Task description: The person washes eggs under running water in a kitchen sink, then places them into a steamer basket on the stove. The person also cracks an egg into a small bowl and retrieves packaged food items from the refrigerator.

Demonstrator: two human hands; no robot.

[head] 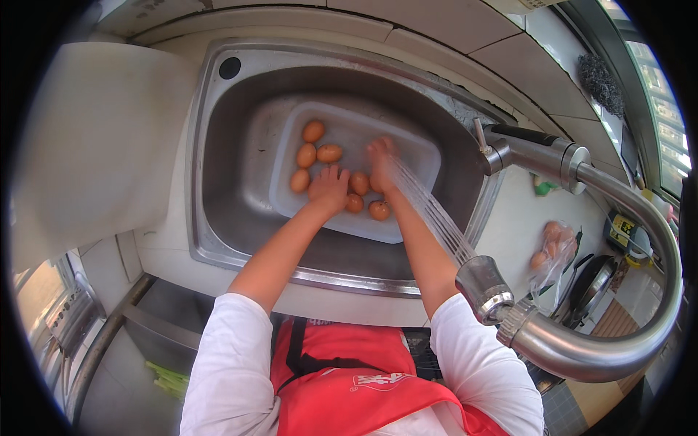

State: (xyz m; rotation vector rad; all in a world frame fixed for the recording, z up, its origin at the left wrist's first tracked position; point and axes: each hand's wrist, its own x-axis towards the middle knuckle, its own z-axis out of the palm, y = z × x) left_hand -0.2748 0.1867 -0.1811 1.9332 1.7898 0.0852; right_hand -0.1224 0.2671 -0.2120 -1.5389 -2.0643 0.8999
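A translucent white plastic tub (419, 163) with several brown eggs (329, 153) sits in the stainless steel sink (240, 218). My left hand (329, 188) rests palm down among the eggs, with its fingertips pointing to the tub's far side; whether it grips one is hidden. Under the running spray of water is my right hand (383, 163), blurred, near an egg at the tub's middle right. What lies beneath its palm cannot be made out. The spray falls from the metal faucet head (484, 283) across my right forearm.
The faucet's curved spout (627, 349) arches over the right side, below its lever (480, 133). Right of the sink lie a plastic bag of eggs (553, 245) and a black pan (591, 289). A steel wool scrubber (600, 82) is at upper right; a pale panel (103, 136) stands left.
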